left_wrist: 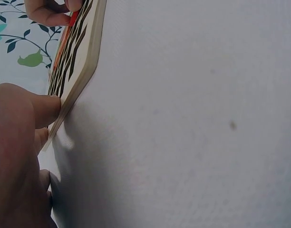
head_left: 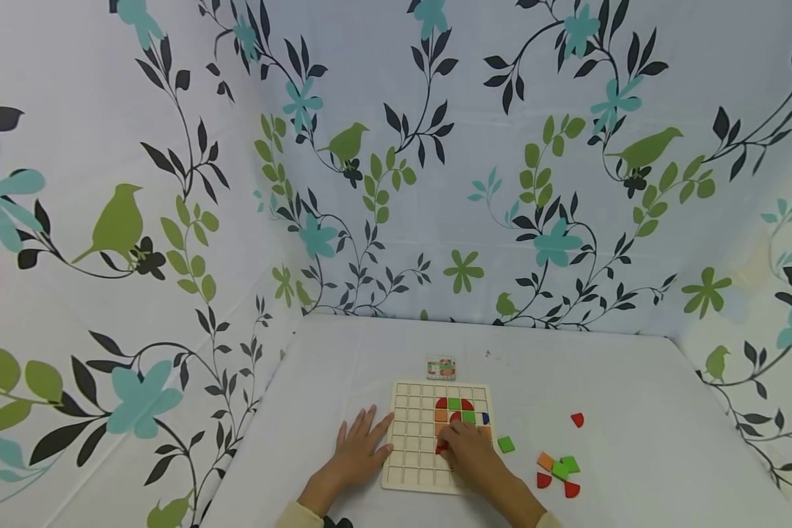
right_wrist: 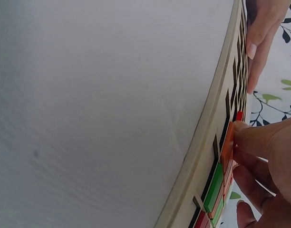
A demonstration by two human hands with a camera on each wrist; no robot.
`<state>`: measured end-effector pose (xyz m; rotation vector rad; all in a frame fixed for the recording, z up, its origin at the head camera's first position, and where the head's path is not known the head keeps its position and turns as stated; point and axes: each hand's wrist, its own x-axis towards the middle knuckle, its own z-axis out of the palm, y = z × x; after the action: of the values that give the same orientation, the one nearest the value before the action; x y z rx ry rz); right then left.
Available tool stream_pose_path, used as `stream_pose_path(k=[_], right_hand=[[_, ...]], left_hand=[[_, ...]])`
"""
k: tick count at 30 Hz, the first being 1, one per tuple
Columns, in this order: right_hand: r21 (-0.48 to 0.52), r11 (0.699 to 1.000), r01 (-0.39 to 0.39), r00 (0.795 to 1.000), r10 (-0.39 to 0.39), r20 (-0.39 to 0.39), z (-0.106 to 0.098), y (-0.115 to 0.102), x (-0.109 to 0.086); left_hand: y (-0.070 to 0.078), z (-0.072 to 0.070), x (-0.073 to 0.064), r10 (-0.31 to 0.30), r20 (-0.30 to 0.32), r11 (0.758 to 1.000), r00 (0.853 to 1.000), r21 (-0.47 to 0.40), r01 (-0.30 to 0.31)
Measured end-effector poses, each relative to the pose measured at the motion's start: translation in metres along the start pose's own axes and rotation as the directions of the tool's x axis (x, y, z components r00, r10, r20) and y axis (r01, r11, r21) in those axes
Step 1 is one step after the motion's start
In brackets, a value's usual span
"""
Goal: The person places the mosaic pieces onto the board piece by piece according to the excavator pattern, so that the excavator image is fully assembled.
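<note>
Cream grid board (head_left: 409,440): it's lying flat right beneath the right-hand grip, bare squares stretching away to the grip's left.
Right hand (head_left: 468,449): and it's leaning over the board, fingers curling, thumb and fingertips pinching narrowly on a small red piece (left_wrist: 74,18).
Pinched red: it's sitting low at the fingertips, down at the board's surface, mostly hiding under the hand.
Left hand (head_left: 361,449): over to the grip's left, it's resting with fingers spreading wide, thumb touching the board's edge.
Top row: just beyond the grip, a red quarter-round (head_left: 441,402), a green square (head_left: 454,404) and another red quarter-round (head_left: 467,404) are running side by side.
Row below: nearer the grip, an orange square (head_left: 441,416) is showing at one end and a blue piece (head_left: 485,418) at the other.
Loose green square (head_left: 505,444): it's lying just right of the grip, close beside the board.
Mixed cluster (head_left: 559,471): farther right, orange, green and red pieces are bunching together on the white cloth (head_left: 330,359).
Lone red quarter-round (head_left: 577,419): it's lying well to the grip's right, apart from that bunch.
Patterned card (head_left: 441,368): past the grip, it's lying by the board's far edge.
</note>
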<state>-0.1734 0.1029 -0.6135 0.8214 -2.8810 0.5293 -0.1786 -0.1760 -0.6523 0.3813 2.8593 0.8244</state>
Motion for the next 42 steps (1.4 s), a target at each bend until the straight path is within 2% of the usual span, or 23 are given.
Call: stream_pose_path(k=[10,15,22,30,33,37,42], right_hand=[[0.000,1.000,-0.029,0.999,0.029,-0.017,-0.003,-0.004,0.001],[0.017,0.999,-0.034,0.999,0.034,-0.026,-0.001,-0.003,0.001],[0.020,0.999,-0.039,0.998,0.040,-0.055,0.000,-0.003,0.003],[0.035,0.999,-0.007,0.998,0.009,-0.058,-0.003,0.000,0.002],[0.044,0.999,-0.011,0.999,0.013,-0.048,-0.003,0.000,0.001],[0.045,0.999,-0.013,0.999,0.015,-0.043,-0.004,-0.001,0.000],[0.045,0.999,-0.019,0.997,0.022,-0.078,-0.007,0.002,-0.005]], left_hand=[[0.008,-0.006,-0.006,0.015,-0.005,1.000,1.000,-0.018,-0.015],[0.006,-0.004,-0.004,-0.001,0.006,1.000,1.000,0.011,0.001],[0.003,-0.002,-0.002,0.003,-0.011,1.000,1.000,0.000,-0.003],[0.013,-0.011,-0.010,0.025,0.002,0.999,1.000,-0.022,-0.025],[0.015,-0.013,-0.010,0.013,0.015,1.000,1.000,-0.019,-0.012],[0.014,-0.012,-0.009,0.012,0.019,1.000,1.000,-0.019,-0.012],[0.012,-0.009,-0.008,0.004,0.014,1.000,1.000,-0.011,-0.004]])
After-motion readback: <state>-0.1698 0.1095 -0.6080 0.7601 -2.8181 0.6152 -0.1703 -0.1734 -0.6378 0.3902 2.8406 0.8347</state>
